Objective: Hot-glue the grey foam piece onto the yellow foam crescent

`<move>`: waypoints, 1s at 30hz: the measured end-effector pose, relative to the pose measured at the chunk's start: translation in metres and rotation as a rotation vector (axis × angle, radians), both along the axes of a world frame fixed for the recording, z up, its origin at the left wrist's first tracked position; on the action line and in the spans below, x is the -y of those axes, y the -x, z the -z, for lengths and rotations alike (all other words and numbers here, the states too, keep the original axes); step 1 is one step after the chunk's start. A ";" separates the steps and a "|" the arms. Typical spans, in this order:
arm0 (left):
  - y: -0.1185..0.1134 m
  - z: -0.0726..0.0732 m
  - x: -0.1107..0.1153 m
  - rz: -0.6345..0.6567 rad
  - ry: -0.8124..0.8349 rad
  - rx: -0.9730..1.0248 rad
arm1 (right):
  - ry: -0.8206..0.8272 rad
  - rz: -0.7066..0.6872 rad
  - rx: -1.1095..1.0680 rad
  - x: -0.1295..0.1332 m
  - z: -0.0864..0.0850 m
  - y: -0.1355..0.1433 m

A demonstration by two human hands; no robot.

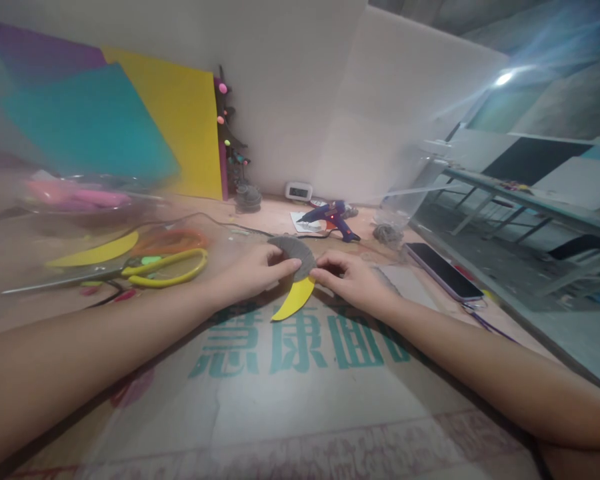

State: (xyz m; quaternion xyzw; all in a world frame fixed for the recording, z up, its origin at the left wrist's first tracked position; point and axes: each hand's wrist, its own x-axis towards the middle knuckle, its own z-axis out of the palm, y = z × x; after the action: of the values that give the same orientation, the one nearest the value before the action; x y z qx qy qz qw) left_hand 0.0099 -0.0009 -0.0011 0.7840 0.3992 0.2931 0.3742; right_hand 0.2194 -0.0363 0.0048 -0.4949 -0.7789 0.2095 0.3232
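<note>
A grey crescent-like piece (300,257) with fine lines across it lies between my hands, at the middle of the view. My left hand (263,268) grips its left side, the thumb on top of it. At its lower right edge, the thumb and fingers of my right hand (343,277) pinch it where a yellow curved piece (296,298) meets it. The yellow piece narrows to a point toward me. Printed sheeting (300,400) with green characters covers the table below my hands.
Yellow-handled scissors (167,270) and another yellow curved piece (97,252) lie at left. A blue glue gun (333,219) with a cord and a small white clock (299,192) stand behind. A phone (444,272) lies at right. Coloured sheets (180,127) lean at back left.
</note>
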 end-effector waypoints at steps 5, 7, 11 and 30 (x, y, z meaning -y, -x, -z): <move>0.001 0.001 -0.001 0.000 -0.006 0.009 | 0.018 -0.035 -0.042 0.001 0.001 -0.002; 0.001 0.001 -0.002 0.013 -0.021 0.018 | 0.048 -0.053 -0.103 0.002 0.000 -0.003; 0.000 0.003 -0.002 0.007 -0.031 0.029 | 0.080 -0.048 -0.148 0.003 -0.002 -0.003; 0.001 0.002 -0.003 0.011 0.052 0.069 | -0.001 -0.067 -0.184 -0.005 0.006 -0.009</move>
State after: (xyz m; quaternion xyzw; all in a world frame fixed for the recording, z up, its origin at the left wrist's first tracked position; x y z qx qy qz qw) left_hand 0.0089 0.0024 -0.0029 0.7657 0.3890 0.3075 0.4097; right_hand 0.2282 -0.0314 -0.0014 -0.4471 -0.7622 0.2645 0.3863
